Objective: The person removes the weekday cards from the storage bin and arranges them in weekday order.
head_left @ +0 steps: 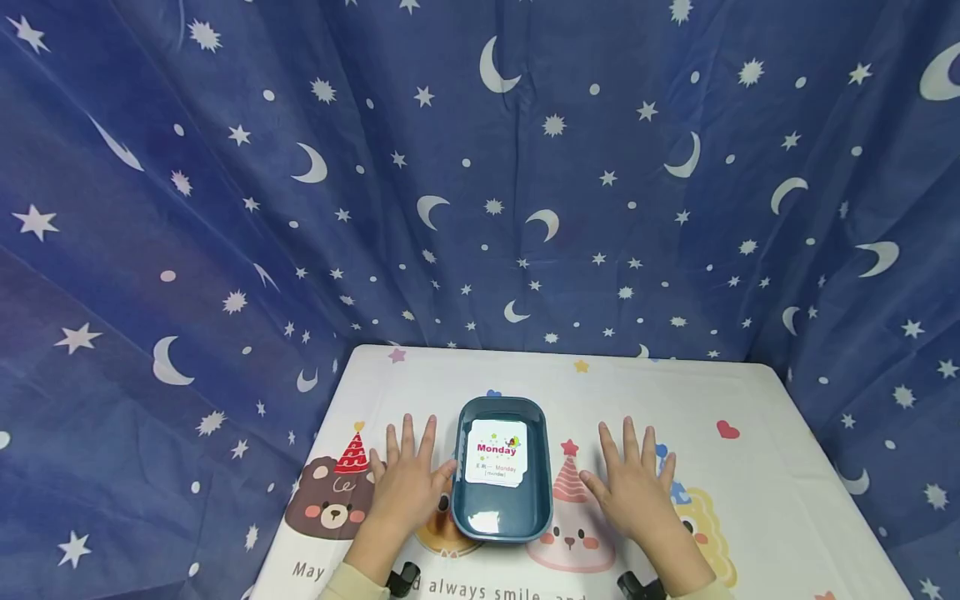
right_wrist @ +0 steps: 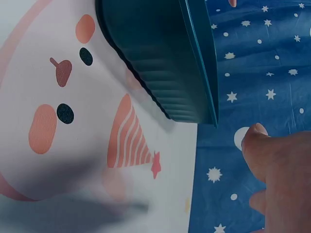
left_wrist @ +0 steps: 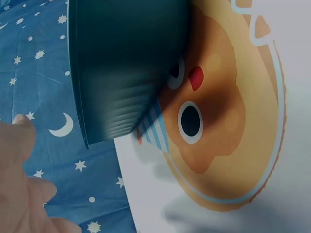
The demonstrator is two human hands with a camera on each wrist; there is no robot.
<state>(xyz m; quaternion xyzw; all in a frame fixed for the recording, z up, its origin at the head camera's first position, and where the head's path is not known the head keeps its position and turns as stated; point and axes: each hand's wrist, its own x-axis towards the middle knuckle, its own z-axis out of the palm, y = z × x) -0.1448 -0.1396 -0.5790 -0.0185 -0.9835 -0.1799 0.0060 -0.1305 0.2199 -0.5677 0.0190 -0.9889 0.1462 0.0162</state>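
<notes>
A dark teal rectangular tray (head_left: 502, 518) lies in the middle of the table's near half. Inside it is a white card (head_left: 497, 452) printed "Monday" with a small colourful picture. To the left of the tray, my left hand (head_left: 405, 487) has its fingers spread and holds nothing; its thumb tip is right at the tray's side. On the other side, my right hand (head_left: 637, 492) is spread too, a short way off the tray. Both wrist views show the ribbed outer wall of the tray (left_wrist: 121, 73), with a thumb (right_wrist: 260, 150) beside it in the right wrist view.
The white table cover (head_left: 780, 467) bears printed cartoon animals, party hats, stars and lettering. Behind and at both sides hangs a blue curtain (head_left: 465, 125) with white moons and stars. A black wrist strap (head_left: 405, 579) shows at the left wrist.
</notes>
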